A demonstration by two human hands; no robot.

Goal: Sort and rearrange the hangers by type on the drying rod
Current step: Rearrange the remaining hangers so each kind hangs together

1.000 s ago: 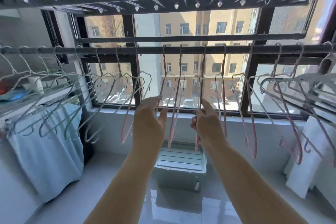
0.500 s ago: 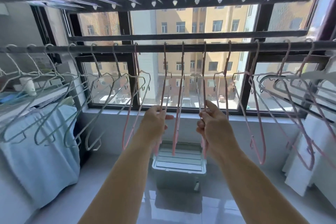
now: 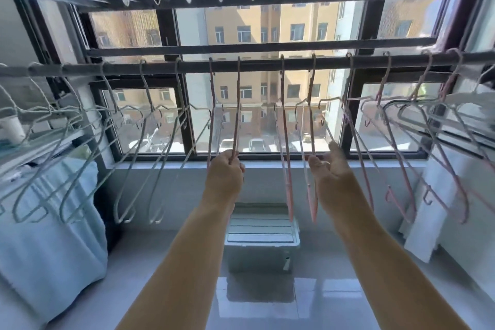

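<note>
Rod (image 3: 259,65) lies bare beside pink hanger (image 3: 237,115) gripped by left hand (image 3: 225,177).

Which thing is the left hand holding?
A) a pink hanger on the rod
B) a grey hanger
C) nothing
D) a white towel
A: the left hand curls its fingers round the lower part of a pink hanger whose hook sits over the drying rod.
</note>
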